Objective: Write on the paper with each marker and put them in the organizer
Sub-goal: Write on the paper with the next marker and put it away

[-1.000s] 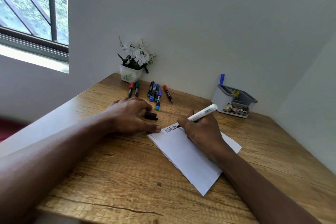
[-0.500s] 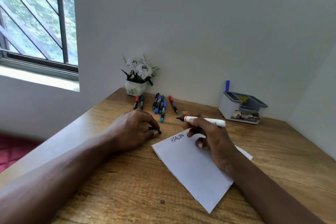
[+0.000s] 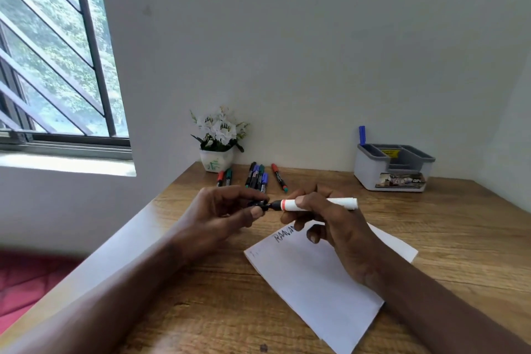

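the right hand (image 3: 330, 227) grips a white marker with an orange band (image 3: 316, 204), held level above the white sheet of paper (image 3: 316, 282) on the wooden desk (image 3: 445, 238). the left hand (image 3: 224, 213) pinches the small black cap (image 3: 258, 204) at the marker's tip. the grey plastic organizer (image 3: 373, 172) stands near the wall, a blue marker (image 3: 362, 135) upright in it. more markers (image 3: 257, 178) lie beside a white flower pot (image 3: 215, 162).

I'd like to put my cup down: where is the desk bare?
Bare wood lies between the paper and the organizer, and right of the paper. Crowded: loose markers by the flower pot; mid-desk, where left hand and right hand meet.
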`<state>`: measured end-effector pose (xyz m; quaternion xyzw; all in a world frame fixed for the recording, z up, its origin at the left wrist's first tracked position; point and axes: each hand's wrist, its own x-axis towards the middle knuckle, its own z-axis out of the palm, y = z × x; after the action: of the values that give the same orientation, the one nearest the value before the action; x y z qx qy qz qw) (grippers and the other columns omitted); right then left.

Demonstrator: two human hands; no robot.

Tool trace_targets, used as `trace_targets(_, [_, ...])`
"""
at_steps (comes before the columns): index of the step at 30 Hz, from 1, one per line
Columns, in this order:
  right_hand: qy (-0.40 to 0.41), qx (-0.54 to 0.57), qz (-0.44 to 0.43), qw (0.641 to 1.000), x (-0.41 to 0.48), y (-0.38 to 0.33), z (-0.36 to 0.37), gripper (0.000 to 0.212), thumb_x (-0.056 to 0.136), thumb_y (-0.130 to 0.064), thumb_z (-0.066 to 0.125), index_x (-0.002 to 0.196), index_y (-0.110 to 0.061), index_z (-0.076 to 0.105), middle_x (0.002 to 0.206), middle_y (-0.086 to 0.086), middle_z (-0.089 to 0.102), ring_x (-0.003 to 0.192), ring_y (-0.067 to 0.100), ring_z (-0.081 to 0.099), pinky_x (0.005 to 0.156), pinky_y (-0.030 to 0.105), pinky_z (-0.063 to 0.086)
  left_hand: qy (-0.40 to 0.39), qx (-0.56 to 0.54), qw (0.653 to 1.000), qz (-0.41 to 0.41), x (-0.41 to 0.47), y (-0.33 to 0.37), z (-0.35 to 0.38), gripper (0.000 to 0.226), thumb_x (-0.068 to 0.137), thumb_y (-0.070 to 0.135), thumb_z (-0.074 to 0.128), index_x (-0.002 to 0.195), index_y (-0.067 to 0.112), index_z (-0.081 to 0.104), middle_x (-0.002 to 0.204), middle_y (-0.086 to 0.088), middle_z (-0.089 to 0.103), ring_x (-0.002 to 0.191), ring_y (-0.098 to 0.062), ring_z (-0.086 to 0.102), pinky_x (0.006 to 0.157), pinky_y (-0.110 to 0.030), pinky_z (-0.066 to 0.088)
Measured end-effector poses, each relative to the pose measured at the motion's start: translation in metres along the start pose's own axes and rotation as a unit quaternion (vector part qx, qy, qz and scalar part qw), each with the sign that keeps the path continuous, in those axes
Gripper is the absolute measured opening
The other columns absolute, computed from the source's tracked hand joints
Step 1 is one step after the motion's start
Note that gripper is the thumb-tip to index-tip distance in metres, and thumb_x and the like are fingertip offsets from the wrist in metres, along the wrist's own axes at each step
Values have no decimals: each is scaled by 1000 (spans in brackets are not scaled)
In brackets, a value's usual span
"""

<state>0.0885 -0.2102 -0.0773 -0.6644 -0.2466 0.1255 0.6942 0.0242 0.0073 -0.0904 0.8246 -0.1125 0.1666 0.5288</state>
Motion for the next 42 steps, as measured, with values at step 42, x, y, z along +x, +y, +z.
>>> trace_targets(42, [37,101,-34,994,4,0,2,31,82,-33,67,95,-7,78,72,15,69,60,21,58,55,31,42,76,173,982,22,0,0,5,45,89,67,57,111,30,69,103,16,72,90,4,64,74,-21,50])
